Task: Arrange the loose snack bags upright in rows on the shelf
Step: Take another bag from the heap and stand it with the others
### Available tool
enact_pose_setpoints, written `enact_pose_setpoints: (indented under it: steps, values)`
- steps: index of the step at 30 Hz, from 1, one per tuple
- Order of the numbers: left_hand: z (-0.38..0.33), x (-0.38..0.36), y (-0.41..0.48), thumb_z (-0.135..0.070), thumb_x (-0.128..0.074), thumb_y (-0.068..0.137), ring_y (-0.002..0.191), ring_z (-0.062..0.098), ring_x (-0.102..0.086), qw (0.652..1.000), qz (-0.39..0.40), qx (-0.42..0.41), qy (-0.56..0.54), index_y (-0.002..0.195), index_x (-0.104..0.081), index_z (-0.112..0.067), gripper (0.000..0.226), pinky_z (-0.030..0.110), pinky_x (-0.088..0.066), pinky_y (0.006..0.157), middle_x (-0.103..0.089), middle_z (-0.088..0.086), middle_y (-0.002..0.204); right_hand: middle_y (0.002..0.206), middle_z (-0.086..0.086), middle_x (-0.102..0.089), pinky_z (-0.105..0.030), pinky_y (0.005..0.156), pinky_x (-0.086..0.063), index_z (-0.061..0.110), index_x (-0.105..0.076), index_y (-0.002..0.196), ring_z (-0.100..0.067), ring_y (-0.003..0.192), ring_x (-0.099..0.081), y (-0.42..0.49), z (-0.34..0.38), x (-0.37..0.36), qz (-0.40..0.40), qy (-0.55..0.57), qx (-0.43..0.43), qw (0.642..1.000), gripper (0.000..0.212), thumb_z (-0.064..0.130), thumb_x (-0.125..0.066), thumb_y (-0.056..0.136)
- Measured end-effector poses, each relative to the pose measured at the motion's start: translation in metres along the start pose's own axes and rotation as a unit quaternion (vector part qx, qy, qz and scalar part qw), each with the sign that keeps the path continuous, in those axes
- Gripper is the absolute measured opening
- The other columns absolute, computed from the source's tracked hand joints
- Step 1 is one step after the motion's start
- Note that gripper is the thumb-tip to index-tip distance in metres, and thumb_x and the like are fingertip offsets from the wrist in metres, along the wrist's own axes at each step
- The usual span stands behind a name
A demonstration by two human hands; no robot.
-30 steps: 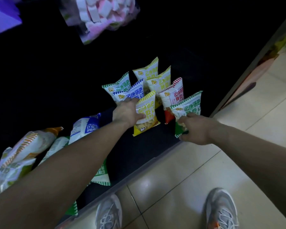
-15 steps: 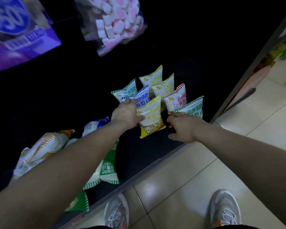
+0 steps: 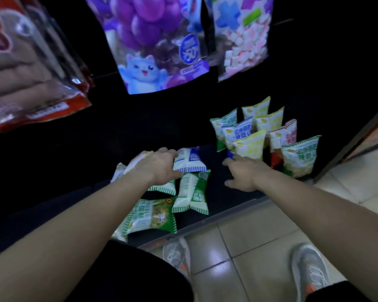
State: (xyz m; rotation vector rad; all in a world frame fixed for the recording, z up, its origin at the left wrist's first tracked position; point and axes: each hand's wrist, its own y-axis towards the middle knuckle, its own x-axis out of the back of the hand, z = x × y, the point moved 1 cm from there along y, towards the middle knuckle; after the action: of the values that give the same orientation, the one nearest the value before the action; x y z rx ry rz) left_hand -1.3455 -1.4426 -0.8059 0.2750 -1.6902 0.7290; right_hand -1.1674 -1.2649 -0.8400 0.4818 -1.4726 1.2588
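Snack bags [image 3: 249, 147] on shelf [image 3: 231, 205], some upright

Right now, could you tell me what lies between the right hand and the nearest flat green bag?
Head view: only bare black shelf separates the right hand from that green bag.

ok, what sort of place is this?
Most likely a small shop or convenience store aisle: upright snack bags stand in rows on a low dark shelf, big sweet bags hang above them, and there is a tiled floor in front.
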Motion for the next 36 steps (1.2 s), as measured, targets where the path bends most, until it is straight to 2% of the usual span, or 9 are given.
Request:
enact_pose_setpoints:
  steps: [7,11,16,19,23,24,27,33,36]
  values:
    - [0.065,-0.046,0.0,-0.059,-0.063,0.086,0.134,0.025,-0.041,0.997,0.069,0.024,-0.013,0.152,-0.026,-0.026,0.083,0.039,-0.043,0.102,-0.027,0.004,0.156,0.139,-0.014,-0.043,-0.045,0.095,-0.049,0.014,-0.036,0.145,-0.035,0.121,-0.052,0.067,0.053,-0.099,0.064,0.117,-0.045,0.99,0.067,0.053,-0.054,0.093]
    - [0.079,-0.06,0.007,-0.057,-0.063,0.087,0.135,0.026,-0.039,0.995,0.092,0.022,-0.036,0.152,-0.026,-0.025,0.082,0.036,-0.041,0.103,-0.027,0.005,0.155,0.142,-0.018,-0.042,-0.045,0.091,-0.048,0.008,-0.026,0.148,-0.039,0.123,-0.051,0.101,0.076,-0.134,0.04,0.209,-0.123,0.969,0.08,0.06,-0.05,0.093]
    - [0.08,-0.074,0.008,-0.055,-0.061,0.089,0.139,0.026,-0.036,0.993,0.107,0.011,-0.054,0.153,-0.024,-0.027,0.079,0.038,-0.039,0.106,-0.022,0.004,0.159,0.139,-0.02,-0.048,-0.045,0.09,-0.05,0.007,-0.014,0.146,-0.039,0.119,-0.055,0.123,0.082,-0.153,0.015,0.348,-0.183,0.919,0.1,0.061,-0.069,0.082]
    - [0.079,-0.074,0.01,-0.053,-0.061,0.089,0.138,0.025,-0.036,0.993,0.096,0.006,-0.066,0.151,-0.028,-0.027,0.075,0.039,-0.039,0.107,-0.026,0.004,0.157,0.139,-0.017,-0.05,-0.041,0.092,-0.051,0.004,-0.024,0.144,-0.035,0.121,-0.055,0.126,0.074,-0.153,0.035,0.411,-0.202,0.888,0.105,0.055,-0.082,0.072]
    - [0.075,-0.071,0.009,-0.053,-0.062,0.089,0.137,0.025,-0.038,0.993,0.094,0.007,-0.065,0.151,-0.03,-0.027,0.074,0.039,-0.04,0.106,-0.027,0.003,0.156,0.126,-0.012,-0.061,-0.036,0.086,-0.056,0.011,-0.06,0.122,-0.025,0.104,-0.063,0.116,0.055,-0.143,0.054,0.39,-0.205,0.896,0.102,0.067,-0.086,0.041]
    - [0.074,-0.07,0.008,-0.052,-0.062,0.089,0.137,0.025,-0.038,0.994,0.091,0.006,-0.064,0.151,-0.03,-0.027,0.074,0.039,-0.04,0.106,-0.028,0.003,0.156,0.128,-0.013,-0.056,-0.035,0.085,-0.055,0.011,-0.058,0.124,-0.026,0.107,-0.061,0.111,0.05,-0.141,0.055,0.372,-0.208,0.903,0.105,0.066,-0.086,0.039]
    - [0.069,-0.065,0.004,-0.051,-0.062,0.09,0.136,0.025,-0.038,0.994,0.088,0.0,-0.057,0.15,-0.03,-0.026,0.073,0.038,-0.04,0.104,-0.029,0.003,0.155,0.132,-0.015,-0.045,-0.034,0.085,-0.05,0.012,-0.044,0.135,-0.03,0.116,-0.052,0.096,0.034,-0.126,0.035,0.31,-0.213,0.926,0.101,0.052,-0.09,0.055]
    - [0.049,-0.05,0.004,-0.048,-0.064,0.089,0.138,0.025,-0.036,0.996,0.07,-0.015,-0.047,0.151,-0.029,-0.025,0.074,0.035,-0.038,0.104,-0.028,0.004,0.156,0.113,-0.003,-0.062,-0.039,0.086,-0.054,0.016,-0.045,0.124,-0.021,0.099,-0.061,0.054,-0.001,-0.071,0.056,0.212,-0.146,0.965,0.089,0.046,-0.092,0.055]
    - [0.033,-0.039,0.008,-0.051,-0.069,0.085,0.137,0.025,-0.038,0.996,0.036,-0.034,-0.072,0.152,-0.028,-0.025,0.083,0.035,-0.039,0.105,-0.032,0.004,0.154,0.117,-0.002,-0.062,-0.038,0.085,-0.052,0.019,-0.042,0.131,-0.022,0.103,-0.059,0.022,-0.01,-0.028,0.029,0.122,-0.102,0.987,0.099,0.052,-0.091,0.052]
